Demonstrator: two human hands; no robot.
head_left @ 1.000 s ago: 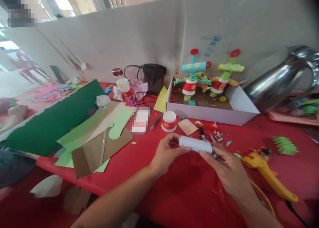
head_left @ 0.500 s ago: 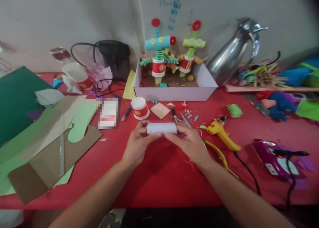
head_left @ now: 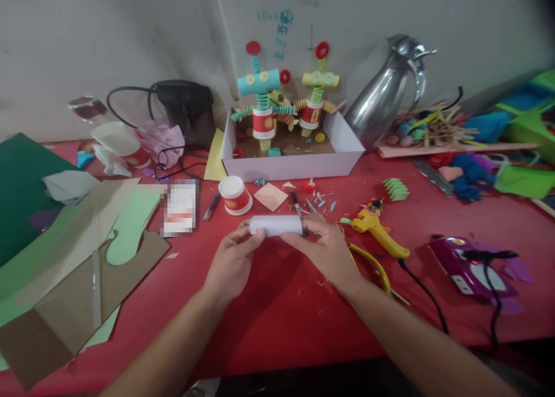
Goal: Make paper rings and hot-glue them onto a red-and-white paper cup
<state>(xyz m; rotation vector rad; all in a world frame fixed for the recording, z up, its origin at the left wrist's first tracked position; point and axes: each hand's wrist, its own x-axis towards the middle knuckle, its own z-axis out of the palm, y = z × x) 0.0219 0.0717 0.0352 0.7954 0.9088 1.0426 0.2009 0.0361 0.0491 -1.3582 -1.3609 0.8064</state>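
A pale white-lilac paper roll [head_left: 276, 225] lies level between my hands above the red table [head_left: 269, 327]. My left hand [head_left: 232, 258] grips its left end, thumb on the near side. Around its right end are the fingers of my right hand [head_left: 332, 249], with the thumb along the lower edge. Just beyond the roll stand a red and white paper cup [head_left: 235, 195], a peach paper square [head_left: 270, 196] and a dark pen [head_left: 295, 200]. Paper scraps lie near the pen.
Behind, a white box [head_left: 290, 167] holds paper-cup figures with spring arms. A steel jug [head_left: 381, 96] stands right of it. Farther right are a yellow glue gun [head_left: 381, 232] with a cord and a purple device [head_left: 463, 267]. Brown cardboard [head_left: 125, 281] and green paper lie left.
My left thumb has shifted left along the roll, toward its left end. The roll stays in both hands. The camera view has turned slightly, so the background sits farther left.
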